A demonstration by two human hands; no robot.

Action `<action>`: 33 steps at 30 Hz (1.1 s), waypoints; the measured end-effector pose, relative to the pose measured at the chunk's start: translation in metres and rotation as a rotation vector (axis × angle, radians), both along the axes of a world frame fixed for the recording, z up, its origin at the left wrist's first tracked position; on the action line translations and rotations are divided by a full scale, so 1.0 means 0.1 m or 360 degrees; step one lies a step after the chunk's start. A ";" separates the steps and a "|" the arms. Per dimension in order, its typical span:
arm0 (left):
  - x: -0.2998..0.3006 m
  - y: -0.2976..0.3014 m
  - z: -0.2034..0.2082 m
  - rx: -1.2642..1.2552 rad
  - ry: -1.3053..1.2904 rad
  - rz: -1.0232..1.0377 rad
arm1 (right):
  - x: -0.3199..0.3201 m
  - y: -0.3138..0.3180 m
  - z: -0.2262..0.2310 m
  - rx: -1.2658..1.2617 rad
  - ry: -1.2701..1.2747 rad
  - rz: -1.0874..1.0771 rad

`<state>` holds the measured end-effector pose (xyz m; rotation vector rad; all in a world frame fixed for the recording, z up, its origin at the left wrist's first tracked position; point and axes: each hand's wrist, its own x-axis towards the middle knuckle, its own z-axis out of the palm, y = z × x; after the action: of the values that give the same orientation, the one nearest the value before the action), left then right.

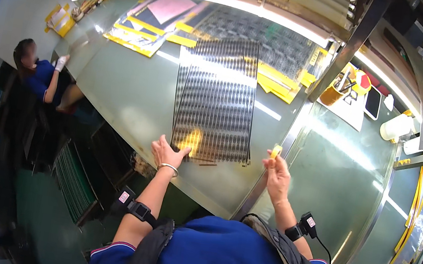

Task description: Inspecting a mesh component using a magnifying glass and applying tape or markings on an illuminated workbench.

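A large dark, translucent patterned film sheet (216, 99) lies on the glass-topped table, its surface shining under the lamps. At its near left corner is my left hand (165, 153), fingers spread and the thumb reaching to the sheet's edge; it grips nothing that I can see. My right hand (277, 180) is to the right of the sheet, apart from it, with a small roll of yellow tape (276, 152) pinched in the fingers. A yellow glow shows on the sheet near my left thumb.
Farther back lie more film sheets (289, 46) edged with yellow tape and a pink sheet (171, 9). To the right stand a pen holder (334, 91), a phone (373, 103) and a white container (395, 128). A metal strip (285, 139) divides the table. Another person (43, 74) is at far left.
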<state>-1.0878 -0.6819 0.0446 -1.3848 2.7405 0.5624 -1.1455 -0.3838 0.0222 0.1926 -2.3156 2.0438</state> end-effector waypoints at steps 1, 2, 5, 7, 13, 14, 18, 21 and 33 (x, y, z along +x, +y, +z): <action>0.00 -0.05 0.05 -0.0015 0.0035 -0.0015 | 0.02 -0.10 0.02 -0.0091 -0.0133 0.0067; 0.01 -0.10 0.06 0.0042 0.0003 -0.0001 | 0.04 -0.17 0.04 -0.0180 -0.0266 0.0139; 0.08 -0.17 0.10 0.0085 0.0006 -0.0025 | 0.12 -0.26 0.14 0.0083 0.0013 0.0341; 0.12 -0.18 0.14 0.0036 0.0041 -0.0112 | 0.16 -0.30 0.20 -0.0001 -0.0056 0.0285; 0.22 -0.27 -0.09 0.0661 0.0813 -0.0112 | 0.11 -0.27 0.31 -0.0021 -0.0258 0.0148; 0.23 -0.24 -0.08 0.1275 0.1317 0.0183 | 0.09 -0.25 0.26 0.0043 -0.0230 0.0134; 0.36 -0.21 -0.08 0.1459 0.1590 0.0336 | 0.14 -0.20 0.41 0.0394 -0.0273 0.0093; 0.19 -0.19 -0.08 0.1589 0.1520 0.0412 | 0.09 -0.20 0.22 0.0400 -0.0047 0.0186; 0.16 -0.11 -0.32 0.0435 0.0752 0.0123 | -0.02 -0.40 -0.07 0.0962 0.0651 0.0558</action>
<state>-1.0716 -0.6930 0.0123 -1.4432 2.7902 1.3696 -1.1471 -0.4238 0.0148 0.9904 -2.6553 1.1602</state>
